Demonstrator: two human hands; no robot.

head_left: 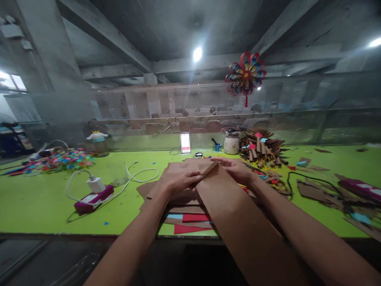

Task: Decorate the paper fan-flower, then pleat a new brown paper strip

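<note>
Head view: a purple power strip (106, 193) lies left of stacked sheets (178, 169) on the green table (38, 202), brown rolls (263, 147) behind right; over these sheets, left fingers (195, 174) and right fingers (222, 160) grip the long brown paper (230, 198) by its folded far end.

A craft workshop — stacked brown sheets (185, 197), cut-out stars (65, 161), concrete beams (104, 35).

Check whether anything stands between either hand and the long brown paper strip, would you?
Nothing visible does. The left hand already pinches one side of the brown paper strip at its folded end; the right hand is at the other side. The brown sheets lie beneath, out of the way.
</note>
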